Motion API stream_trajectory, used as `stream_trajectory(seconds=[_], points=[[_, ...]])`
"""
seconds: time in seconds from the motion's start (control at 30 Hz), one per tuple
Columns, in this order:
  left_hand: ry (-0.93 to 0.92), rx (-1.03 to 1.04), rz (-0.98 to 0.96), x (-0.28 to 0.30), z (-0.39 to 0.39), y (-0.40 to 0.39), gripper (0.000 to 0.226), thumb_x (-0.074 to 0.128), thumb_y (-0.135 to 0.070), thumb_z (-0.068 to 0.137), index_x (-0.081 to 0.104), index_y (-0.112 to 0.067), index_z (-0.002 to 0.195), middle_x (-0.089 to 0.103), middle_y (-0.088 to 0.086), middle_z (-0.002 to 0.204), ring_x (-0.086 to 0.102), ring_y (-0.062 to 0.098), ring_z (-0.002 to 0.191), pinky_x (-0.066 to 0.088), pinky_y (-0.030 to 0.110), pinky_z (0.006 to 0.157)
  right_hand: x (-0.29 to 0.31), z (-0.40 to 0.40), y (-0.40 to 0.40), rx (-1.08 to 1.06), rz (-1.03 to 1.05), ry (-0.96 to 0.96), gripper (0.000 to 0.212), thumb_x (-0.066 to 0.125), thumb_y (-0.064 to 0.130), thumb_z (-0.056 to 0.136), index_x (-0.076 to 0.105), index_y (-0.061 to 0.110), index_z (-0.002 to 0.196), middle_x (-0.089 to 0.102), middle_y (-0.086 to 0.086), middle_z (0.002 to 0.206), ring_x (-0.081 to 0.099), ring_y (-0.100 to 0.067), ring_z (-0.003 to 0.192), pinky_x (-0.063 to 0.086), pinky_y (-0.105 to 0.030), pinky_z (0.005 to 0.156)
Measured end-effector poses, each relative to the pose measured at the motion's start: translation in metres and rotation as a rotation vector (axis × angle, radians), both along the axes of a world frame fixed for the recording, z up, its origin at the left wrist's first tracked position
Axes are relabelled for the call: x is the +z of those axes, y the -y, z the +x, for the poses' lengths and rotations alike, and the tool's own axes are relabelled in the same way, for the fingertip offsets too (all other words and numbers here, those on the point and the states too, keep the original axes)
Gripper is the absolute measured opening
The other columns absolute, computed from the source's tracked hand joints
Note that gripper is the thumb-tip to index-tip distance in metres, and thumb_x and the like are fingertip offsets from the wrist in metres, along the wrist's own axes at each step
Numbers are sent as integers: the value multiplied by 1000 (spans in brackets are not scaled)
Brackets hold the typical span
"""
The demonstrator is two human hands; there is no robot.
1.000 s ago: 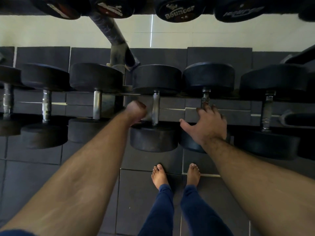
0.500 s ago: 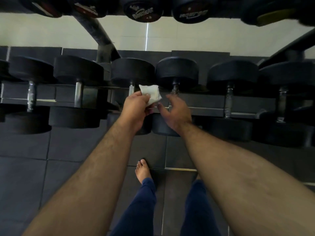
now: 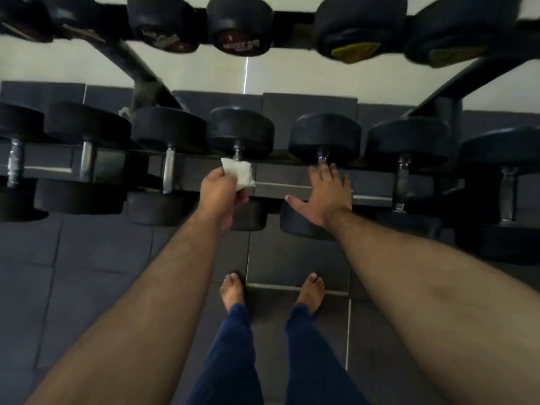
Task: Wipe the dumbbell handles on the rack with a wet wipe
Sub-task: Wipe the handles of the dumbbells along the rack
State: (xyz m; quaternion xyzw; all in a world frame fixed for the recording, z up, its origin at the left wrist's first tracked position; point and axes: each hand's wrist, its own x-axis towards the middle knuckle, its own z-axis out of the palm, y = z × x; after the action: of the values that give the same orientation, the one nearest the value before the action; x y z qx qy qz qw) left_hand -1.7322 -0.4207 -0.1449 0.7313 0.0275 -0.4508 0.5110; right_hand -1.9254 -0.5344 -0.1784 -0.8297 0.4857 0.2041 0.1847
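Observation:
A row of black dumbbells with metal handles lies across the lower rack rail (image 3: pixel 295 187). My left hand (image 3: pixel 217 194) pinches a folded white wet wipe (image 3: pixel 239 173) just in front of the handle (image 3: pixel 237 154) of a middle dumbbell; that handle is mostly hidden behind the wipe and hand. My right hand (image 3: pixel 324 194) lies flat with spread fingers over the handle (image 3: pixel 323 157) of the dumbbell next to it on the right, fingertips near its far head (image 3: pixel 324 137). Whether the wipe touches the handle I cannot tell.
More dumbbells (image 3: pixel 87 159) sit left and right on the same rail. An upper tier of dumbbells (image 3: pixel 239 27) hangs overhead at the top. Slanted rack posts (image 3: pixel 140 74) stand at left and right. My bare feet (image 3: pixel 232 290) stand on dark floor tiles close to the rack.
My right hand let go of the wipe and moved right onto the neighbouring dumbbell. My left hand kept the wipe and lowered it toward the middle handle. The view shifted right.

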Motion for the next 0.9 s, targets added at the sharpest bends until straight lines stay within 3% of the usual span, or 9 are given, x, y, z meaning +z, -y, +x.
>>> stream_trajectory(seconds=[0.1,0.23,0.37,0.43,0.53,0.63,0.8,0.9], points=[[64,40,42,-19,-9,11,22,46,-14,108,66,-12,115,69,7,89,57,9,56,49,27,52,-14,4,-5,-99,101,31,119,37,98,80,17,23,171,1,-9,180,7,-34,165,16,-57,131],[174,134,37,-52,3,18,18,58,-23,106,70,-9,107,69,6,82,58,8,54,50,25,50,-26,6,-11,-174,8,88,116,38,96,80,26,23,169,14,-8,178,12,-33,164,23,-55,130],[412,167,129,-69,37,22,11,79,-23,89,79,-17,98,80,-3,88,76,13,81,65,37,80,-36,7,-9,-179,-31,65,115,40,95,80,24,24,169,12,-5,179,9,-32,165,18,-55,130],[544,70,239,-72,50,26,10,80,-28,86,78,-22,93,78,-8,84,75,12,82,65,38,82,-38,10,-9,-173,-33,36,115,40,95,80,24,24,169,11,-5,179,8,-32,165,17,-55,130],[856,-268,427,-76,58,37,6,70,-24,89,76,-22,92,75,-3,87,71,20,85,57,32,76,-36,15,-10,-176,-38,28,113,44,91,81,24,23,169,12,-5,179,9,-32,165,19,-55,131],[1092,-620,461,-88,64,53,19,63,-19,90,79,-16,99,74,11,97,68,36,93,49,38,73,-34,17,-10,-175,-48,20,108,51,85,85,24,22,169,14,-4,179,12,-32,165,22,-53,131],[1309,-1275,301,-110,81,54,29,62,-11,91,80,-14,113,71,11,119,62,41,103,55,45,84,-34,15,-10,-185,-74,24,108,56,84,84,28,22,168,19,-3,178,14,-31,164,23,-52,131],[1449,-1657,87,-106,93,33,26,67,-17,86,79,-17,109,69,7,111,62,37,102,54,43,83,-35,15,-11,-174,-86,16,109,56,85,82,30,22,167,22,-3,177,16,-32,164,25,-53,130]])
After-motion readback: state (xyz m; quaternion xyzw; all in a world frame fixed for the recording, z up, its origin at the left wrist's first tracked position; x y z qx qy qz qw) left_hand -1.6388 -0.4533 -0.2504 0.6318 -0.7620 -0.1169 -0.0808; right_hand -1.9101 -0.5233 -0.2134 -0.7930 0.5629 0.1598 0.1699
